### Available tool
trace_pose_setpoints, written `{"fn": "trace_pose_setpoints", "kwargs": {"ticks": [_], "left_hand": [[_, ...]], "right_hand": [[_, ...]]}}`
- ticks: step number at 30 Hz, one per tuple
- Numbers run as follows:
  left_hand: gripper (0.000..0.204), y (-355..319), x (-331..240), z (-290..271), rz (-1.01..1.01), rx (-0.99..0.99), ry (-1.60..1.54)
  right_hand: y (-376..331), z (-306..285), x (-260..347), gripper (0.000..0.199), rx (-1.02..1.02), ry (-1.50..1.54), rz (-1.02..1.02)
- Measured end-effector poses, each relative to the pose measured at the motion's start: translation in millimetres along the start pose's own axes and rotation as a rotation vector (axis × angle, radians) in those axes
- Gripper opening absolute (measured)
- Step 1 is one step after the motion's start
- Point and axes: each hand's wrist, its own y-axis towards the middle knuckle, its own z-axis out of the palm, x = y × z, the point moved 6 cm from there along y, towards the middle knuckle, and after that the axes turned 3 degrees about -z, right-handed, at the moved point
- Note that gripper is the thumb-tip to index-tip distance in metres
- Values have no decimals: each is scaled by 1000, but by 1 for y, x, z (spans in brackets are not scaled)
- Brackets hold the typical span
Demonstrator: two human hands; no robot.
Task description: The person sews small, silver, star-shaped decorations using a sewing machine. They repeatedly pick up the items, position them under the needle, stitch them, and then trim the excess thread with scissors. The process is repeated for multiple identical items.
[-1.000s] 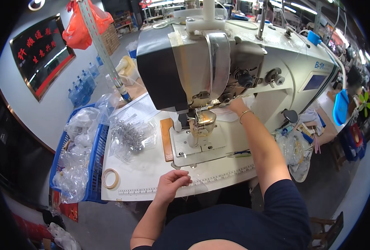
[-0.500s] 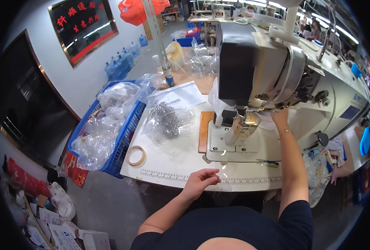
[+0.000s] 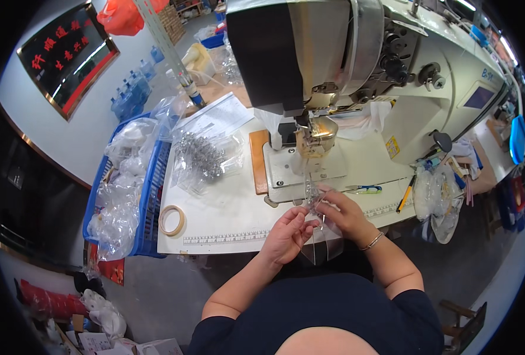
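Observation:
Both hands meet at the front edge of the white table, in front of the sewing machine [image 3: 318,133]. My left hand [image 3: 285,236] is closed, thumb against fingertips, on a clear plastic piece [image 3: 327,248] that hangs past the table edge. My right hand [image 3: 346,214] bends over the same piece from the right, its fingers closed on the upper part. Some shiny, silvery bits show at the fingertips; their exact shape is too small to tell. Thread snips [image 3: 364,189] lie just beyond my right hand.
A roll of tape [image 3: 172,220] and a heap of silvery bits on clear sheets [image 3: 202,157] lie left on the table [image 3: 227,207]. Beside it stands a blue basket [image 3: 151,207] of plastic-wrapped goods. A yellow pen [image 3: 405,194] and a plastic bag [image 3: 443,198] are at the right.
My right hand has come back from behind the machine's needle area to meet my left hand, and the clear plastic piece is now held between them. The view has shifted to the right.

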Motion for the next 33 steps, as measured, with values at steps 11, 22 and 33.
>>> {"fn": "trace_pose_setpoints", "kwargs": {"ticks": [11, 22, 33], "left_hand": [[8, -2, -2, -8, 157, -129, 103], [8, -6, -31, 18, 525, -116, 863], [9, -8, -39, 20, 492, -328, 611]], "right_hand": [[-28, 20, -17, 48, -407, 883, 845], [-41, 43, -51, 62, -26, 1004, 1098], [-24, 64, -35, 13, -317, 1584, 1230]]}}
